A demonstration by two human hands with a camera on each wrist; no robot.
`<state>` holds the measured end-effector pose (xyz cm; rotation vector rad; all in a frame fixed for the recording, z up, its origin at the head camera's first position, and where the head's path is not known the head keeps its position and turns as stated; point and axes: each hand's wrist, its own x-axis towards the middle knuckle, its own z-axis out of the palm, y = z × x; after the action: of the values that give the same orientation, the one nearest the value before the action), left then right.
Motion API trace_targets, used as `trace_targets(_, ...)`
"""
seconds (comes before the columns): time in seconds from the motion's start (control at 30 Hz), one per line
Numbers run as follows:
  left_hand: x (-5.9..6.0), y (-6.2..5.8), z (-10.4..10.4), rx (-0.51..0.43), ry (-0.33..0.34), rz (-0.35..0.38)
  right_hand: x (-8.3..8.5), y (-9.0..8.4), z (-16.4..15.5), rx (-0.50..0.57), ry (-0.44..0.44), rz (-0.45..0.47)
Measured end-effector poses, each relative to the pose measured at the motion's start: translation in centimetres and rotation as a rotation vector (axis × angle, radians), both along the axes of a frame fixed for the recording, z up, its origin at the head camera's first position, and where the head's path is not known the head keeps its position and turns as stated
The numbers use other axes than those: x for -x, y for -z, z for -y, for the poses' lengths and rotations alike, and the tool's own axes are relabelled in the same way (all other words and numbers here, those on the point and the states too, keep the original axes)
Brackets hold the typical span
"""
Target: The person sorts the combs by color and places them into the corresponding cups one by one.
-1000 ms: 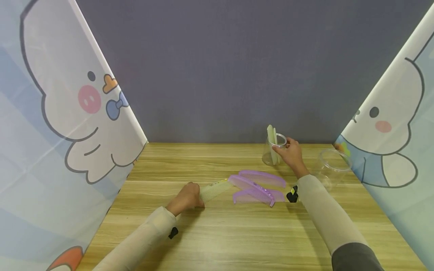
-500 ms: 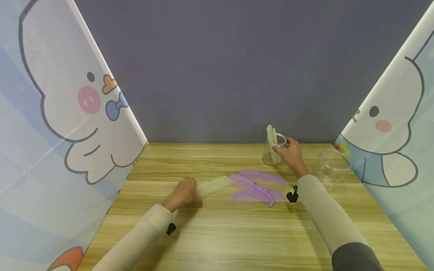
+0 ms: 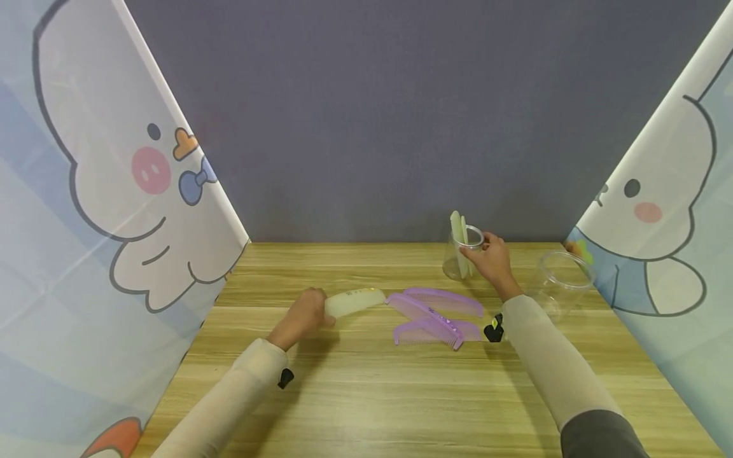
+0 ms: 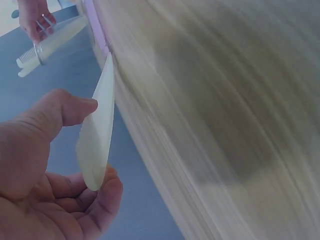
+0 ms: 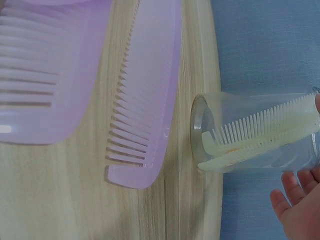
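Observation:
My left hand [image 3: 303,316] pinches one end of a pale yellow-green comb [image 3: 356,301] and holds it just above the wooden table [image 3: 366,394], left of the purple combs [image 3: 435,313]. In the left wrist view the comb [image 4: 97,140] sits between thumb and fingers. My right hand [image 3: 491,256] grips the rim of a clear cup [image 3: 458,261] at the back, with pale combs standing in it. The right wrist view shows the cup [image 5: 260,110], the pale combs [image 5: 260,132] inside it, and purple combs [image 5: 142,100] lying beside it.
A second clear jar [image 3: 564,275] stands to the right of my right arm, near the right cartoon-printed screen [image 3: 664,210]. Another such screen [image 3: 103,191] closes the left side, and a grey wall stands behind the table.
My left hand has lifted the pale comb off the table and drawn it back and up, away from the purple combs. The right hand and the cup have not moved.

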<state>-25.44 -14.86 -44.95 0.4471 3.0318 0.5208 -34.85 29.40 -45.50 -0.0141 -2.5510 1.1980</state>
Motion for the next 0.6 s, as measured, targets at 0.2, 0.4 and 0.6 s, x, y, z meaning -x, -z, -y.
trace_targets(0.2,0.5,-0.7,0.2,-0.018,0.008,-0.036,0.0,0.0,0.0,0.002,-0.005,0.003)
trace_targets(0.4,0.9,-1.0,0.0,-0.022,0.028,-0.071,0.0,0.0,0.1,0.001,0.000,-0.009)
trace_targets(0.6,1.1,-1.5,-0.5,-0.050,0.057,-0.106,0.0,0.0,0.1,-0.001,0.004,-0.010)
